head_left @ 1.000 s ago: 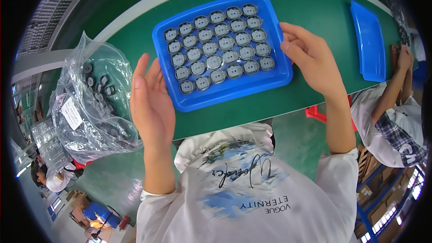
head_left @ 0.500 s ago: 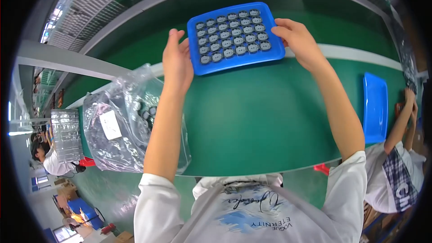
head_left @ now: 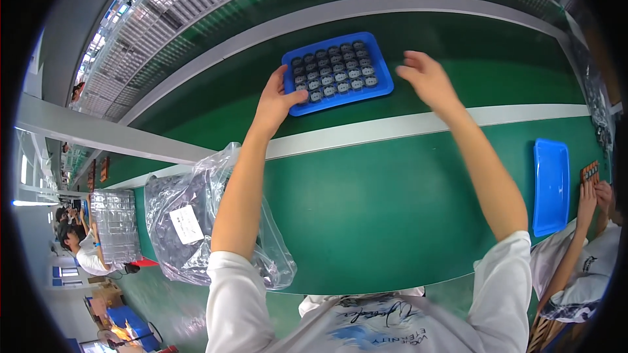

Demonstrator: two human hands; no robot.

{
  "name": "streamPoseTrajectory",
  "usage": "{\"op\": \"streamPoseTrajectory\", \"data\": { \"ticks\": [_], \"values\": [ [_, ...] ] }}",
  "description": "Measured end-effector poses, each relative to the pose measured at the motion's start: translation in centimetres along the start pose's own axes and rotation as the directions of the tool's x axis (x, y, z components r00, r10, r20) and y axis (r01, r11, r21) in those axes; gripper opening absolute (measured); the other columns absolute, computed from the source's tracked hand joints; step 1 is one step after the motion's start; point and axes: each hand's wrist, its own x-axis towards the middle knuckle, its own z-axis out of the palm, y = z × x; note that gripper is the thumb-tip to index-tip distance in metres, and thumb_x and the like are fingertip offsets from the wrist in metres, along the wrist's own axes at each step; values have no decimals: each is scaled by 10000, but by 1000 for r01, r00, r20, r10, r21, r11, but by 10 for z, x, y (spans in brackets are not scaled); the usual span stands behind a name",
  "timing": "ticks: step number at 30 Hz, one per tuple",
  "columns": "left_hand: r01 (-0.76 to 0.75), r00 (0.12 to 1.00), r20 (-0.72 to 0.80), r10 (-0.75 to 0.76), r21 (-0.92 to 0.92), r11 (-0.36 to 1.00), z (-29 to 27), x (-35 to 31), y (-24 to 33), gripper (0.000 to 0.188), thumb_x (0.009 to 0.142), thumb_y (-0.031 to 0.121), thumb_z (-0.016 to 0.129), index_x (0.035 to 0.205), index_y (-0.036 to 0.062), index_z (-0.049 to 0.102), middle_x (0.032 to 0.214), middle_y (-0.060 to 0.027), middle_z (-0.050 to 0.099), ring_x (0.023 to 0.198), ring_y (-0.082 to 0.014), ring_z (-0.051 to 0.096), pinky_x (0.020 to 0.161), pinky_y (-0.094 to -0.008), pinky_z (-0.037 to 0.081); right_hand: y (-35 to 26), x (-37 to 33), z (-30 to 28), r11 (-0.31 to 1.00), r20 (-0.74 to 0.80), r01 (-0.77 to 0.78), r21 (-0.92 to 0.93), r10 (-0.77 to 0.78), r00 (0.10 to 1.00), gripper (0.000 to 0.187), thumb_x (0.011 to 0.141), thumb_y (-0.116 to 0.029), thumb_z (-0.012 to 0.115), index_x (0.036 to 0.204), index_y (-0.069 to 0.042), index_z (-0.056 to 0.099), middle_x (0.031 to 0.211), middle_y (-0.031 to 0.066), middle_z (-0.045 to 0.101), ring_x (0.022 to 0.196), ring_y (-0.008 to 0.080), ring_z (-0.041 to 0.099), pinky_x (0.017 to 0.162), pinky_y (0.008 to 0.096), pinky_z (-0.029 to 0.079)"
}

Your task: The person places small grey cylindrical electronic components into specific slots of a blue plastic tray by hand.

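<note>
Your left hand grips the near-left corner of a blue tray, thumb laid over the rim and fingers along the left side, pinching its edge. Your right hand hangs just beyond the tray's right edge, apart from it, the fingers loosely curled and parted with nothing between them. The tray sits on a green surface beyond the pale strip that borders your bench; whether its base lies fully flat there is hard to judge from this angle. Inside, dark round parts with grey tops stand in neat rows.

Nearer to you, a clear plastic bag with a white label slumps at the left of the green bench, partly behind your left forearm. A second blue tray, longer than wide in this view, lies at the bench's right end. Beside it, a co-worker's hands meet at a small orange piece. At far left, a silvery stack stands near another person in white.
</note>
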Motion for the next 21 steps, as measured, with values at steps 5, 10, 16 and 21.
{"op": "streamPoseTrajectory", "data": {
  "ticks": [5,10,16,21],
  "values": [
    [-92,994,11,105,580,809,-15,-2,-6,987,704,259,852,1542,47,374,1494,-253,466,1399,-398,437,1167,-435,365,37,-92,-147,708,-272,-5,-706,-264,925,604,935,-354,668,1388,29,560,1458,243,535,1356,387,497,1127,417,385],
    [-63,996,-13,92,640,766,-16,1,-7,937,722,291,842,1523,55,415,1532,-250,422,1415,-418,398,1175,-451,357,106,-199,-249,302,-608,-597,-743,69,791,649,948,-403,641,1363,87,548,1444,318,503,1351,469,461,1154,478,348],
    [-66,994,-21,109,679,731,-24,3,-14,887,748,287,830,1510,58,437,1535,-246,422,1420,-408,397,1174,-448,360,89,-249,-208,500,-395,-349,-792,15,919,514,968,-236,626,1346,104,552,1484,293,483,1383,428,459,1167,432,350],
    [-24,996,-46,78,696,717,-34,-2,-11,864,759,295,821,1503,57,452,1517,-239,454,1406,-393,427,1170,-439,364,25,-268,-91,622,-38,-8,-783,-34,999,590,876,-143,680,1385,93,499,1543,290,405,1432,463,379,1197,477,302]
  ]
}}
